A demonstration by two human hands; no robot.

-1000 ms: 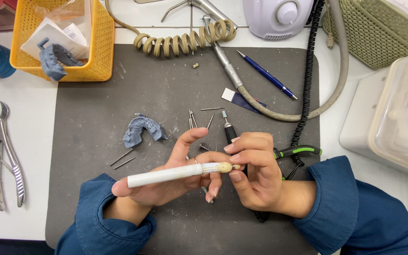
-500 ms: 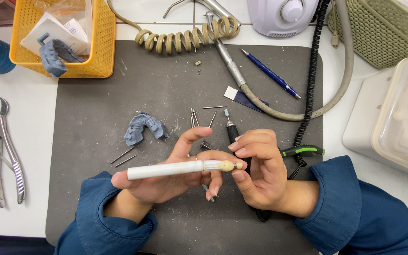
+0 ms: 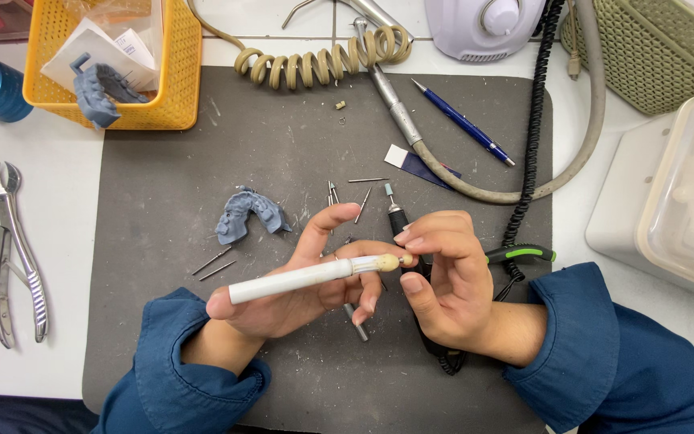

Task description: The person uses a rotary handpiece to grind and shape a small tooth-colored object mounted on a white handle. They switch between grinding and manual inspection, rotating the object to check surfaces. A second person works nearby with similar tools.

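Observation:
My left hand [image 3: 299, 277] lies palm up over the grey mat [image 3: 162, 201] and grips a slim white handpiece [image 3: 299, 277] that points right. The fingertips of my right hand [image 3: 443, 273] pinch its rounded cream tip [image 3: 391, 261]. A black rotary handpiece [image 3: 396, 218] with a bur in it lies under both hands, partly hidden. Just left of my left hand sits a blue-grey dental model [image 3: 246, 215], with several thin burs [image 3: 217, 264] scattered on the mat around it.
Metal pliers [image 3: 14, 249] lie at the left edge. A yellow basket [image 3: 170, 88] with another blue-grey model stands top left. A coiled cord [image 3: 323, 60], a blue pen [image 3: 463, 122], a hose, a white motor unit [image 3: 483, 24] and plastic boxes [image 3: 676, 201] fill the top and right.
Both hands stay together at the handpiece tip; the fingers have shifted only slightly. The camera view has moved a little.

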